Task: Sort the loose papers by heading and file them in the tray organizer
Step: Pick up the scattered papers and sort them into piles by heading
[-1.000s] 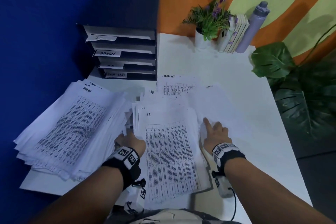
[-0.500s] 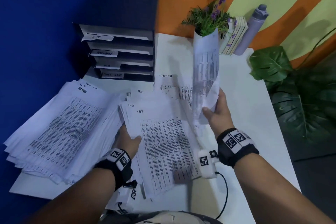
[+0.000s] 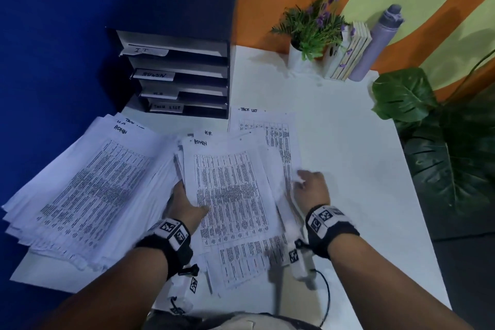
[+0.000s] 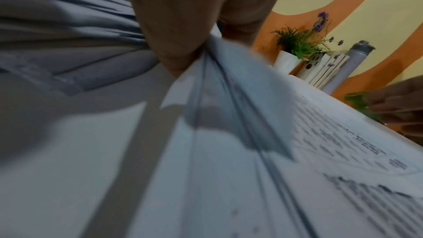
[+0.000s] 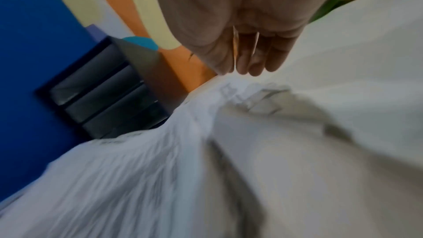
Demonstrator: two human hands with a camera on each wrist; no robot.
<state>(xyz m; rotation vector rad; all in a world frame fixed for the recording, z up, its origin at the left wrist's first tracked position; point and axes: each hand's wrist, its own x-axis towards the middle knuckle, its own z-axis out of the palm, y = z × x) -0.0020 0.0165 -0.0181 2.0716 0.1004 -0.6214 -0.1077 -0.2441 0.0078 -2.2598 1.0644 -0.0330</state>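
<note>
Right hand [image 3: 312,189], half a second earlier lifting one sheet, lay flat and spread beside the ADMIN-headed stack [image 3: 230,195]; left hand [image 3: 187,202] gripped that stack, right of the big pile [image 3: 80,185]. Sorting continued.

Both forearms reach forward, each wrist in a black band with white marker tags. Left hand [image 3: 187,202]: thumb curled over the top of the paper stack [image 3: 230,195], fingers hidden beneath it; it grips the stack's left edge. Right hand [image 3: 312,189]: palm down, fingers [image 5: 251,61] straight and together, tips at the right edge of the papers; contact not resolvable through blur.
</note>
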